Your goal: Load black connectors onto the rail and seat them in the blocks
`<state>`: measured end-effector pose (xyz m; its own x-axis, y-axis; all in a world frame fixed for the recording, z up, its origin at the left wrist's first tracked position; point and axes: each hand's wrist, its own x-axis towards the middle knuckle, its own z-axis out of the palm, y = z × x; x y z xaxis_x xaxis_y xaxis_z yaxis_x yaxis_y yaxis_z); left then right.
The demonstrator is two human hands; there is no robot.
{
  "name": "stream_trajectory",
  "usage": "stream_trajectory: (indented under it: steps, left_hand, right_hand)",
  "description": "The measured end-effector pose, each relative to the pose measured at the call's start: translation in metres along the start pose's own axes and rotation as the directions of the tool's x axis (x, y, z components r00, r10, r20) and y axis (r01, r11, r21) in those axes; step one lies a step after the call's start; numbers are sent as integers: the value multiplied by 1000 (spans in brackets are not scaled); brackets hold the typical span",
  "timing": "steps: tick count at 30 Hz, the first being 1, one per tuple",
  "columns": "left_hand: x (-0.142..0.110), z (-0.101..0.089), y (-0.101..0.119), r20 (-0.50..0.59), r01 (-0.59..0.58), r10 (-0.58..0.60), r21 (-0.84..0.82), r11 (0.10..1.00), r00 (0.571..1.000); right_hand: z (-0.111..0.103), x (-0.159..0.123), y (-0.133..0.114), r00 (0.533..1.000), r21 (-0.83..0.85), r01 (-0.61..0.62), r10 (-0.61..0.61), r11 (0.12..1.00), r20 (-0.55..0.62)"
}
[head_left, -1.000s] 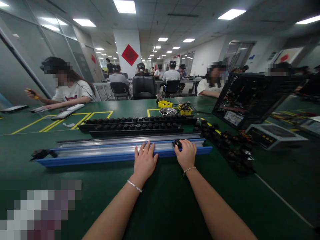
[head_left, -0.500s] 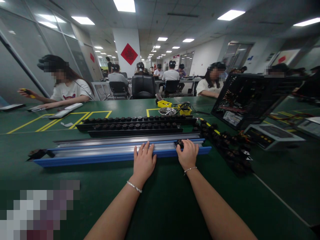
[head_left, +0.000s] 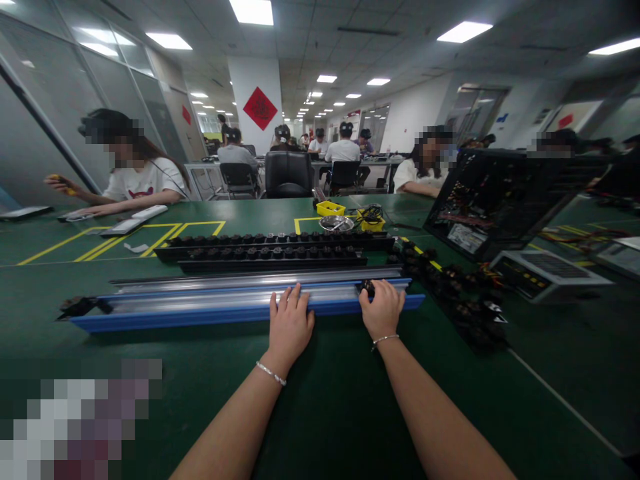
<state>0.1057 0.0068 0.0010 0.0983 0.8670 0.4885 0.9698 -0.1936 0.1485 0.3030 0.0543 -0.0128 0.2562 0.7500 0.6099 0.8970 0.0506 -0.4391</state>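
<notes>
In the head view, a long blue rail [head_left: 210, 319] lies across the green table [head_left: 320, 407], in front of the person. It has the form of a channel: two blue walls, and between them a shiny silver inner surface with pale reflections. Near its right end, inside the channel, sits a small black piece [head_left: 368, 287], partly covered, so its full shape one cannot tell.

The right hand [head_left: 383, 315] grasps this piece, with the thumb at its left side and the fingers curved over it. The left hand [head_left: 291, 325] is spread and grips nothing small; it rests across the near wall, fingertips reaching into the channel.

Between both hands, the silver surface is visible. The right end of the rail extends past the right hand, and a narrow strip of green separates it from a pile of black parts [head_left: 480, 303]. At the left end is a dark part [head_left: 77, 307]. Behind, just beside, runs a dark-edged rail [head_left: 190, 281]. On the near side, green surface stretches under the forearms.
</notes>
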Motion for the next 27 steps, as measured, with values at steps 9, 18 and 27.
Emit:
stream_trajectory:
  steps: [9, 18, 27]
  left_hand:
    - [0, 0, 1, 5, 9, -9, -11, 1000, 1000]
    - [1, -1, 2, 4, 2, -2, -9, 1000, 1000]
    - [1, -2, 2, 8, 6, -6, -4, 1000, 1000]
  right_hand:
    - [-3, 3, 5, 998, 1, -50, 50, 999, -36]
    - [-2, 5, 11, 994, -4, -86, 86, 996, -70]
    - [-4, 9, 19, 985, 5, -122, 122, 993, -121]
